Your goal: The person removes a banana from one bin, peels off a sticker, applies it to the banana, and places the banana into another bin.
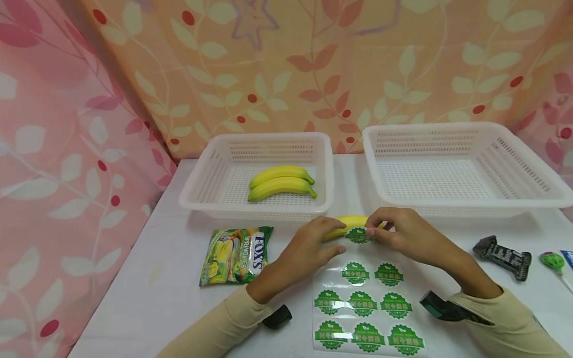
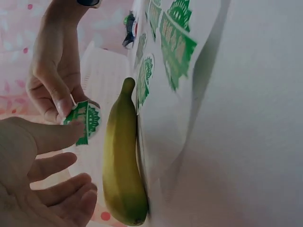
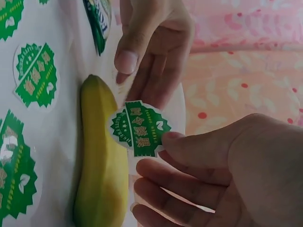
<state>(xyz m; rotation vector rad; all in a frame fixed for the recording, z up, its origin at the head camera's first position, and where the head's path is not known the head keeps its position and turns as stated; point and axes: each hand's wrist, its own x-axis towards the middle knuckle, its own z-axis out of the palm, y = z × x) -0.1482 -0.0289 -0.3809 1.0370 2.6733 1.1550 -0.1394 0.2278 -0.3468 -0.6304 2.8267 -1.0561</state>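
Note:
My right hand (image 1: 409,236) pinches a round green-and-white sticker (image 3: 137,127) by its edge between thumb and forefinger. The sticker is held up just above a yellow banana (image 2: 124,156) that lies on the table below both hands. Across from it, my left hand (image 1: 306,248) has its thumb and fingers spread apart around the banana's left end; in the left wrist view its thumb tip overlaps the sticker. Toward me from the banana lies a sheet of green stickers (image 1: 358,286), with bare backing in its far rows.
Two more bananas (image 1: 282,184) lie in the left white basket (image 1: 190,196); a second white basket (image 1: 452,203) stands at the back right. A green candy bag (image 1: 235,256) is on the left. A black bone-shaped packet (image 1: 502,258) and a green lollipop (image 1: 552,261) lie on the right.

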